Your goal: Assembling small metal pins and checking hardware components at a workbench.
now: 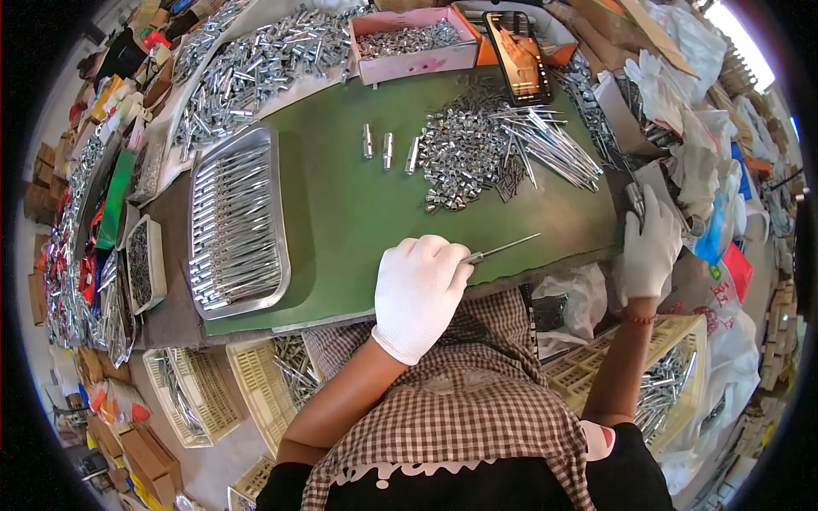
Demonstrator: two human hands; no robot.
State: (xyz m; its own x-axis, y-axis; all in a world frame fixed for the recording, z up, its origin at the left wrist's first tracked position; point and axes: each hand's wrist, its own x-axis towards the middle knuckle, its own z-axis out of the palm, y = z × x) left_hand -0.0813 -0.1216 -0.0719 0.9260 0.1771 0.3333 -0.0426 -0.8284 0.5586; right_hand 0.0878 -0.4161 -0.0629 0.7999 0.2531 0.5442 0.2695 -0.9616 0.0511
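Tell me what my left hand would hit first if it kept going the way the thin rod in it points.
The left hand aims its thin metal rod up and right over bare green mat. First in that line is probably the bundle of long rods, though depth is unclear.

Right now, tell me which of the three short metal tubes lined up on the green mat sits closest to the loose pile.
The rightmost tube: it leans against the pile, while the middle tube and left tube stand apart.

Pink box (415,53), phone (518,56), steel tray (237,223)
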